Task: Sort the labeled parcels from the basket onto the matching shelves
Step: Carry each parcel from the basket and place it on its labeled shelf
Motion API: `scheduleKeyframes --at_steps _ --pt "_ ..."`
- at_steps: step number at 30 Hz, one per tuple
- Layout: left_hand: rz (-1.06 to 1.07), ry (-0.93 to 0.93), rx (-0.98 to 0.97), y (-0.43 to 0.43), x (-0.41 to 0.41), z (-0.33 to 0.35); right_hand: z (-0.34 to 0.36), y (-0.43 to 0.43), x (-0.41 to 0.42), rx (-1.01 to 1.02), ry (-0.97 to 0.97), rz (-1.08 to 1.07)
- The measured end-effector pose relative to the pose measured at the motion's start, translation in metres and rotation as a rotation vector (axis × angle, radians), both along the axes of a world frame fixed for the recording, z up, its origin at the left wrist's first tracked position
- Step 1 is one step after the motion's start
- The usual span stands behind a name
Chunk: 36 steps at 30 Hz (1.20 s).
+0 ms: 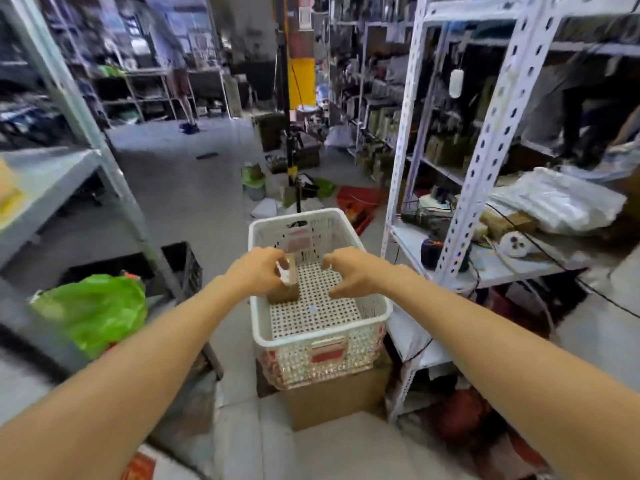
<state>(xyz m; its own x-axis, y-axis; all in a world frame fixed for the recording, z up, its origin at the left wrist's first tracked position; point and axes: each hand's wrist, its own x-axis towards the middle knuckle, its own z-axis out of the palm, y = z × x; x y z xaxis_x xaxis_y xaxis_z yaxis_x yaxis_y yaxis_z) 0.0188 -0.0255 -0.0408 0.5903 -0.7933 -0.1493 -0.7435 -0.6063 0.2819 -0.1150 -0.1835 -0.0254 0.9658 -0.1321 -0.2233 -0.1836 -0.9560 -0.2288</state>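
Note:
A white perforated plastic basket [322,344] sits on a cardboard box in the aisle. Inside it, at the left, stands a small brown cardboard parcel [287,289] with a white label. My left hand [258,271] is closed around the parcel's top, over the basket's left side. My right hand [349,271] hovers over the basket's right side with fingers curled apart and nothing in it. The rest of the basket floor shows bare. A white metal shelf unit [485,140] stands to the right and a grey shelf unit [52,174] to the left.
A green plastic bag [93,310] and a black crate [183,265] lie at the left, under the grey shelf. The right shelf holds wrapped bags, boxes and cables. Clutter and a black pole stand on the floor behind the basket. A person stands far back.

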Motion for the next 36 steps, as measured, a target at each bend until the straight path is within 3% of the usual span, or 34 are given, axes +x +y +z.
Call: scheduleKeyframes --at_steps 6,19,36 --pt "0.042 0.086 0.036 -0.007 0.073 -0.047 -0.034 -0.020 0.085 0.039 0.007 0.033" --pt "0.204 0.257 0.075 -0.125 0.257 -0.143 -0.138 -0.144 0.310 0.046 0.192 0.071" --pt "0.248 0.408 0.354 -0.234 0.404 -0.358 -0.333 -0.208 0.459 0.195 0.446 -0.112"
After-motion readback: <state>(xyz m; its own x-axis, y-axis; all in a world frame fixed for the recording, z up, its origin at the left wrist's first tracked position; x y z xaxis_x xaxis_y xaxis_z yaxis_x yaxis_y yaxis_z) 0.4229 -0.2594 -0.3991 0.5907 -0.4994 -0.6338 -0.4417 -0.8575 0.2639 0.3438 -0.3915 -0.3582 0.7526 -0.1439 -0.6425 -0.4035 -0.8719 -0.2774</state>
